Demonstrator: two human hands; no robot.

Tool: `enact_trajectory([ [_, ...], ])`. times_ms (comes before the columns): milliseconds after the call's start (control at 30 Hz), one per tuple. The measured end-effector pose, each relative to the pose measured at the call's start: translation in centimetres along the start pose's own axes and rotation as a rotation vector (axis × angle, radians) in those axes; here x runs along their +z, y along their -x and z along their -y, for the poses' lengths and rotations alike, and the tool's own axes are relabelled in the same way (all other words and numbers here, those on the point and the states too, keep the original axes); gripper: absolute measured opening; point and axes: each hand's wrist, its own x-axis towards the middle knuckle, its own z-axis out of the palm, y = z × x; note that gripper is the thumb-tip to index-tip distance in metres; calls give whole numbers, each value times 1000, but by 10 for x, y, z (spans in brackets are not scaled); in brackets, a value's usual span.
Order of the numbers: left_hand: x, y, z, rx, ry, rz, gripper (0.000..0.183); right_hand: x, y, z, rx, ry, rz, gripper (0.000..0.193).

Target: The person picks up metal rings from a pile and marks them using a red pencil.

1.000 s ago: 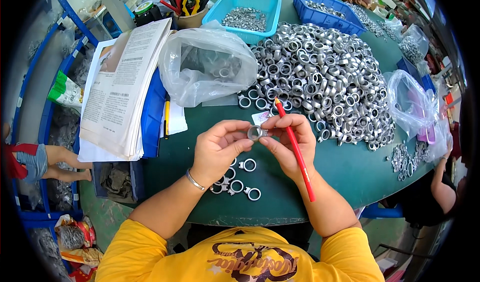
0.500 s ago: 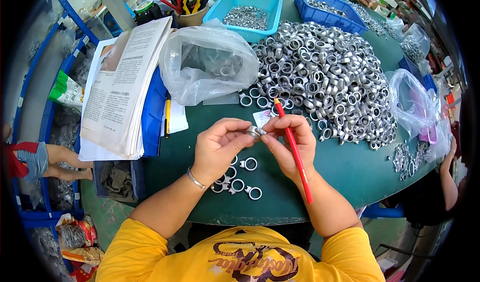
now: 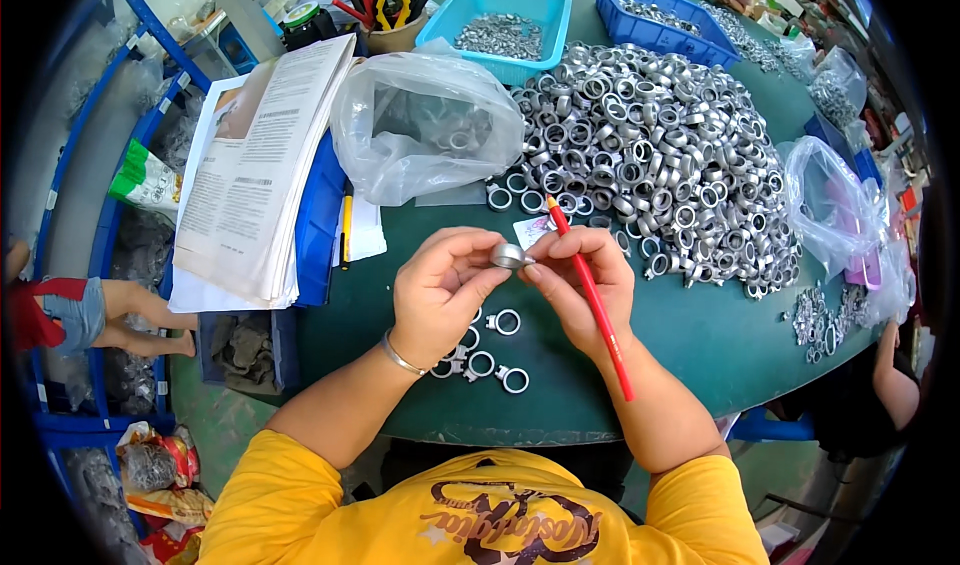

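Note:
Between the thumb and fingers of my left hand (image 3: 430, 290) is a small grey metal ring (image 3: 510, 256), its broad outer band facing up. My right hand (image 3: 590, 285) has its thumb and fingertips at the ring's right side, where a small tab sticks out. A red pencil (image 3: 598, 317) lies slantwise across that hand, held against the fingers, its tip pointing away from me. By my left wrist, several similar rings (image 3: 497, 322) lie loose on the green table. A large heap of such rings (image 3: 650, 155) covers the table beyond my right hand.
A clear plastic bag (image 3: 440, 170) and newspapers (image 3: 255, 180) lie at the left. Behind stand a turquoise basket (image 3: 563, 25) and a blue basket (image 3: 610, 15) of small metal parts. Another plastic bag (image 3: 825, 205) is at the right. Other people show at the far edge and right.
The ring has turned between my fingertips and now shows more of its outer band. Both hands stay in nearly the same place; the whole view has shifted slightly.

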Motion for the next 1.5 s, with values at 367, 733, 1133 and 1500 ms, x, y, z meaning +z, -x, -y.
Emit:
enact_trajectory([
  [367,5,-6,-18,333,-554,63,25,3,-3,-2,-119,234,-98,19],
  [733,-24,-78,-27,508,-1057,-312,14,-11,-6,7,-139,521,120,19],
  [1133,-11,-34,-38,172,-798,27,11,-8,0,10,-12,843,516,27],
  [1500,-14,7,-14,-492,75,122,19,4,0,4,-19,357,90,26],
])
